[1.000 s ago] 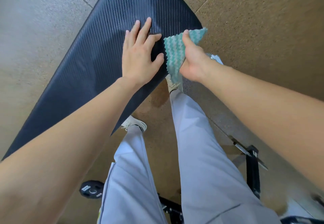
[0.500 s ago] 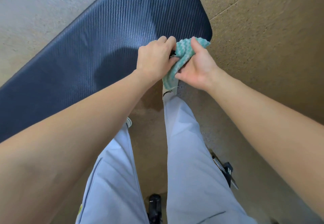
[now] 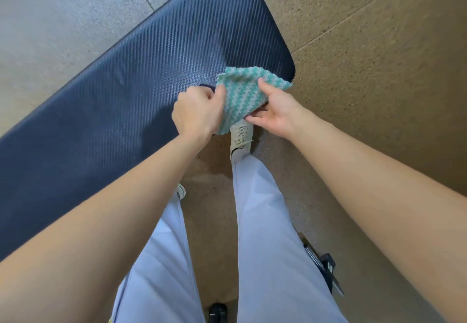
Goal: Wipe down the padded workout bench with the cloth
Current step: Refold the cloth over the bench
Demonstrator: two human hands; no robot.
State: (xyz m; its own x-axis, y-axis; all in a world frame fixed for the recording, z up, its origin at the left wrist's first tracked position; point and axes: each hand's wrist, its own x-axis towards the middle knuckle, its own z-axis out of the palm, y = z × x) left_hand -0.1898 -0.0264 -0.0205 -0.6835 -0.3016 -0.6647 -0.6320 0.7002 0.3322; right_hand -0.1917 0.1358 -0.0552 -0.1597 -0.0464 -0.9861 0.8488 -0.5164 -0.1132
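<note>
The padded bench is dark navy with a ribbed weave and runs diagonally from lower left to its rounded end at upper right. A teal-and-white patterned cloth is spread out over the bench's near edge, close to that rounded corner. My left hand grips the cloth's left side with curled fingers. My right hand pinches its right side, thumb on top and fingers underneath. The cloth's lower tip hangs down between both hands.
My legs in light grey trousers and a white lace-up shoe stand on speckled brown rubber flooring beside the bench. Black metal frame parts lie at lower right, and a small black object sits at the bottom edge.
My left hand left the bench pad and took hold of the cloth. Both hands have since pulled the bunched cloth open into a wider sheet. The view shifted, so the bench lies more diagonally.
</note>
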